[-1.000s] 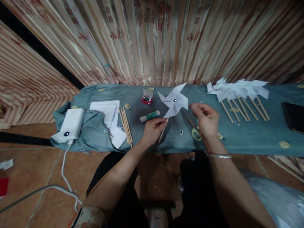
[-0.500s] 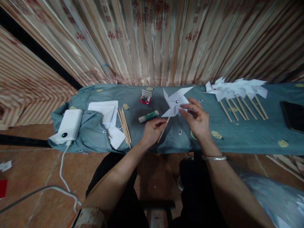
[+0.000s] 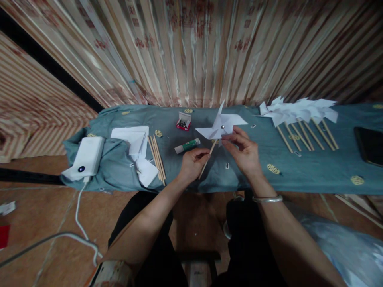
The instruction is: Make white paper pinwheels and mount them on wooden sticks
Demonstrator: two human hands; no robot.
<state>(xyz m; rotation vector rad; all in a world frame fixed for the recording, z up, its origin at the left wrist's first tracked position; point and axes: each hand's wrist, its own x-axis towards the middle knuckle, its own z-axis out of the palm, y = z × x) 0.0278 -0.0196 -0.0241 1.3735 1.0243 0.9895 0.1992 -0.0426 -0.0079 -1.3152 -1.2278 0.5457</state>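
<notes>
A white paper pinwheel [image 3: 220,126] with a shiny pin at its centre is held up over the cloth-covered table. My left hand [image 3: 194,164] is closed around its wooden stick [image 3: 212,150], below the blades. At the lower right blade is my right hand [image 3: 243,150], thumb and fingers bent together on the paper's edge; part of that blade is hidden behind the fingers. Just beyond my left hand lies a green and white glue stick [image 3: 187,146]. Behind it stands an open red and white box [image 3: 183,122] of small metal pins.
Several finished pinwheels [image 3: 299,111] lie overlapped at right, near a dark phone [image 3: 369,145]. On the left are loose wooden sticks [image 3: 156,159], white paper sheets [image 3: 131,139] and a white power bank [image 3: 88,156] with a cable [image 3: 78,211]. A pleated curtain [image 3: 191,56] hangs behind the table.
The pinwheel's blades have turned about the pin. My right hand has shifted slightly left and down along with them, while my left hand stays on the stick.
</notes>
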